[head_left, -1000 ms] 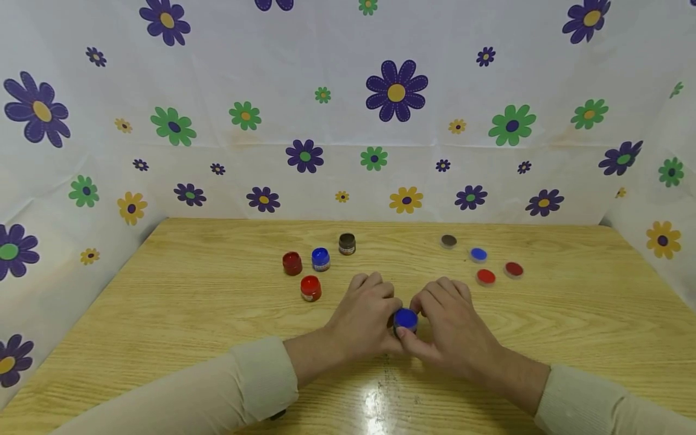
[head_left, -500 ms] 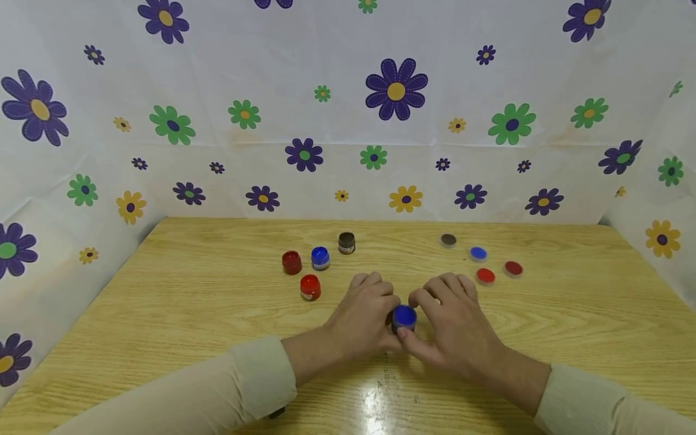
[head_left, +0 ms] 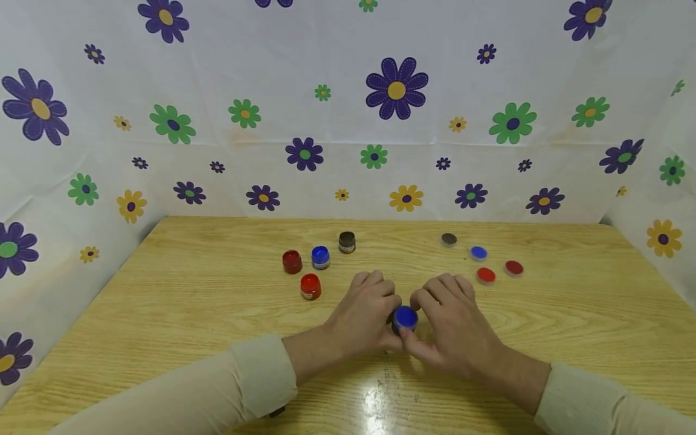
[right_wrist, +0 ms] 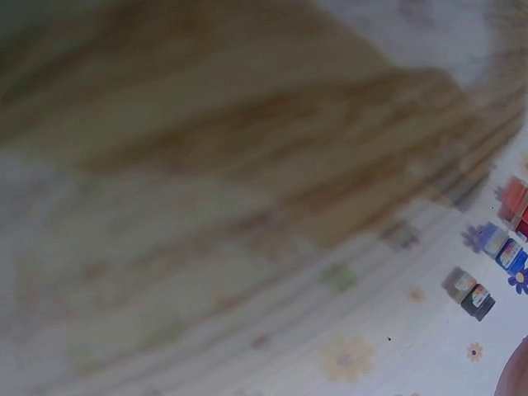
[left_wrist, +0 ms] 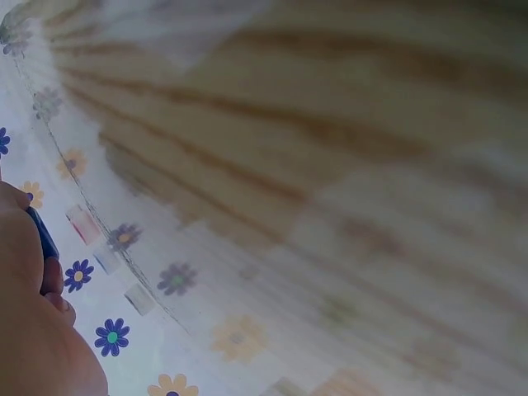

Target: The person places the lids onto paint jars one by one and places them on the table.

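Observation:
A small paint jar with a blue top [head_left: 405, 318] is between my two hands near the middle of the table. My left hand [head_left: 365, 315] grips its left side with curled fingers. The thumb of my right hand [head_left: 452, 323] lies on the jar's front rim, while its index finger is bent at the right side, so the jar's upper edge is pinched between them. In the left wrist view, part of a hand [left_wrist: 37, 305] shows with a dark blue piece of the jar [left_wrist: 43, 235]. Only a sliver of a hand [right_wrist: 516, 375] appears in the right wrist view.
Uncapped jars stand left of my hands: dark red [head_left: 292, 262], blue [head_left: 321, 257], bright red [head_left: 310, 286] and dark brown [head_left: 347, 242]. To the right lie lids: brown [head_left: 448, 240], blue [head_left: 478, 253], red [head_left: 486, 276] and dark red [head_left: 513, 268]. Flowered cloth [head_left: 337, 127] borders the wooden table [head_left: 190, 290].
Both hands stay around the blue-topped jar at almost the same place. My right fingers shift slightly about its rim, and the jar moves a little. The other jars and lids stay put.

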A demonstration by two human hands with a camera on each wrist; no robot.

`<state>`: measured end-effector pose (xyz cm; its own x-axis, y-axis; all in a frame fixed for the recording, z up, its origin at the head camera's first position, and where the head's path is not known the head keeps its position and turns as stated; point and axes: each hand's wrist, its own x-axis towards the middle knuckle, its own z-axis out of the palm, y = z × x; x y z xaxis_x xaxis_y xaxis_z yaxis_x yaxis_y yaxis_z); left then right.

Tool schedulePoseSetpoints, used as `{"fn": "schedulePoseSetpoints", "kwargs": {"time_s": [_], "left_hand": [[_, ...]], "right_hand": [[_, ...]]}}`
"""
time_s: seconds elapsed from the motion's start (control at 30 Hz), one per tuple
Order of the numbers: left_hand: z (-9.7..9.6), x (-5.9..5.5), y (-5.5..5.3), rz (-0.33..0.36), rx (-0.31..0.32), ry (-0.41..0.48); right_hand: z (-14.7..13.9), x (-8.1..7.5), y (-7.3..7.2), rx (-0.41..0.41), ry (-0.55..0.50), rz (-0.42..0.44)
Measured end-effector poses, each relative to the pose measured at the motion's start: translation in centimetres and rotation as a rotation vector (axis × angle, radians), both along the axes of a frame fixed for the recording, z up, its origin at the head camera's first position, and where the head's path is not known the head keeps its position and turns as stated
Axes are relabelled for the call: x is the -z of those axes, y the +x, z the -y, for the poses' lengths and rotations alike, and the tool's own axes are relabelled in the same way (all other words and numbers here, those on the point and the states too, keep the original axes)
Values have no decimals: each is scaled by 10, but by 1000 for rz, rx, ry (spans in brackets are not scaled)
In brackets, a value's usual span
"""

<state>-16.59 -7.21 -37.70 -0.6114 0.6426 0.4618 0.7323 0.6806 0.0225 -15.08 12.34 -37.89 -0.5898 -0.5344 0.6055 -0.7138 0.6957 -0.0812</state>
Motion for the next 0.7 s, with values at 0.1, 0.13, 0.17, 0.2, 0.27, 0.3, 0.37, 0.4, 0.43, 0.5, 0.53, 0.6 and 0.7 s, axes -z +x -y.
{"fn": "schedulePoseSetpoints", "kwargs": {"time_s": [0.1, 0.13, 0.17, 0.2, 0.27, 0.3, 0.37, 0.4, 0.43, 0.5, 0.53, 0.6, 0.7], "left_hand": [[-1, 1, 0, -6, -2, -13], [-1, 1, 0, -5, -1, -14], [-1, 1, 0, -4, 0, -11], [-1, 1, 0, 0, 2, -4], [0, 1, 0, 9, 7, 14], [0, 1, 0, 14, 9, 23], [1, 1, -1, 19, 14, 38], [1, 1, -1, 20, 16, 41], [2, 1, -1, 21, 16, 41], [2, 1, -1, 20, 16, 40], [2, 1, -1, 19, 18, 37], [1, 1, -1, 18, 19, 34], [0, 1, 0, 11, 22, 31]], "right_hand": [[0, 0, 0, 7, 11, 5], [0, 0, 1, 13, 15, 10], [-1, 0, 1, 17, 18, 18], [-1, 0, 1, 21, 18, 27], [-1, 0, 1, 27, 11, 49], [-1, 0, 1, 25, 4, 60], [-1, -1, 1, 13, -13, 78], [-1, 0, 1, 5, -22, 82], [-1, -1, 0, -6, -29, 82], [-1, 0, 0, -26, -38, 77], [-1, 0, 0, -33, -41, 68], [-1, 1, -1, -44, -47, 49], [0, 2, -1, -50, -51, 24]]}}
